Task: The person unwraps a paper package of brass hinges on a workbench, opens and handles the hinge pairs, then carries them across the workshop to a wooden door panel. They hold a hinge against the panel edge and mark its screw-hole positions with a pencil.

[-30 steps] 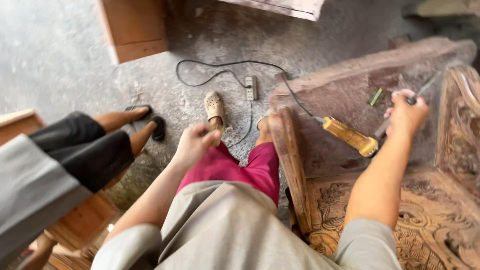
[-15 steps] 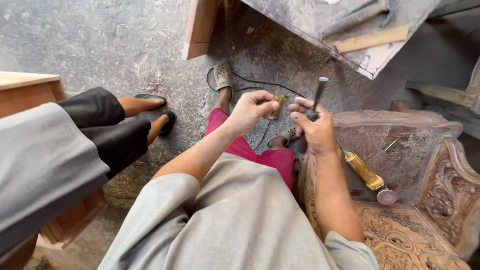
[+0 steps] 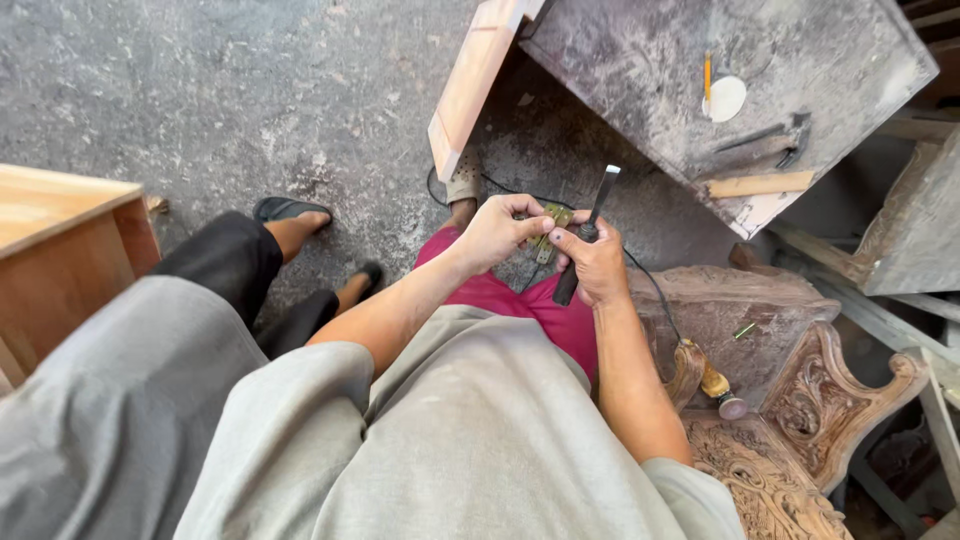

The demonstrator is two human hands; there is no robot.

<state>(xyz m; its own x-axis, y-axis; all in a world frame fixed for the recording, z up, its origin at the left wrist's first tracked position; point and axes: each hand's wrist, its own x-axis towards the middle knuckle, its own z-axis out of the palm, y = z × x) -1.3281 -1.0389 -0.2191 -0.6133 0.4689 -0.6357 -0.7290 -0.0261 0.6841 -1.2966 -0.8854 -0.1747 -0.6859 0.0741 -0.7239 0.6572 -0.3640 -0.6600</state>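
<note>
Head view shows my right hand point(image 3: 598, 262) wrapped around the dark handle of a chisel point(image 3: 587, 235), its pale flat blade pointing up and away from me, thumb laid along the shaft and the other fingers curled shut on it. Touching it from the other side, my left hand point(image 3: 497, 232) pinches a small brass hinge point(image 3: 550, 231) between thumb and fingertips, so both hands meet just above my knee in the red shorts point(image 3: 520, 300). I judge the step in hand to be a matter of bringing hinge and chisel together while both are held in the air, so doing it well means keeping the left pinch firm on the hinge's edges, with no fingertip in line with the blade, and holding the chisel steady close to my body instead of waving its tip about. Outward from the hands, a black cable point(image 3: 640, 275) trails over the concrete floor point(image 3: 250, 110) past my sandalled foot point(image 3: 462, 187). A dusty grey board point(image 3: 640, 70) ahead carries a pencil point(image 3: 707, 75), a pale disc point(image 3: 727, 98) and a hammer point(image 3: 770, 135). A second, wooden-handled chisel point(image 3: 712, 385) lies on the carved chair piece point(image 3: 800, 400) to my right. Another person's dark-trousered legs point(image 3: 250, 275) stand near on my left, so I keep the blade turned away from them.
</note>
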